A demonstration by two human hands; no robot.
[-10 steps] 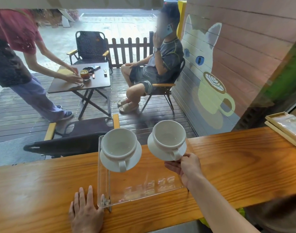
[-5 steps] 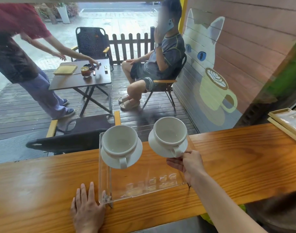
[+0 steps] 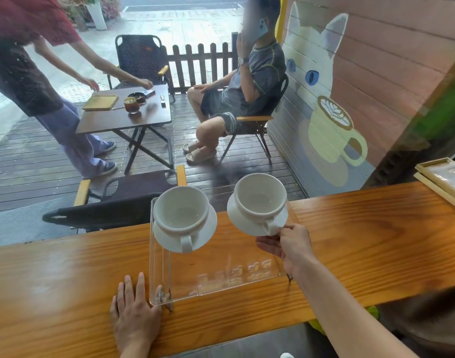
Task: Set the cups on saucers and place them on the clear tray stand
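Left hand (image 3: pixel 133 313) lay flat and open on the orange-brown wooden counter (image 3: pixel 363 244), palm down, fingers spread, its thumb touching the near-left corner of the clear acrylic tray stand (image 3: pixel 221 285). It gripped nothing; it read as a brace against the stand sliding.

Left white ceramic cup (image 3: pixel 181 211) sat on its white round saucer (image 3: pixel 207 235) on the stand's left half, handle toward the camera. The saucer's near edge seemed to overhang the stand's left rim slightly; the clear material made the rim hard to trace, so this was uncertain. Risk: if the stand were jolted, this set could tip off that side.

Right white ceramic cup (image 3: pixel 258 196) rested on its own white saucer (image 3: pixel 236 215) at the stand's far right. Whether that saucer was fully seated on the surface or slightly lifted could not be told.

Right hand (image 3: pixel 288 248) was closed in a pinch at the near rim of the right saucer, beside the cup handle, fingers curled under.

Judged risks from here: a one-point pinch at the rim gives poor control, so a tilt could slide the cup across its saucer. A careless release near the stand's right edge could leave the saucer overhanging. Pushing the saucer sideways could shove the light stand or knock the two saucers together, since they sat near each other.
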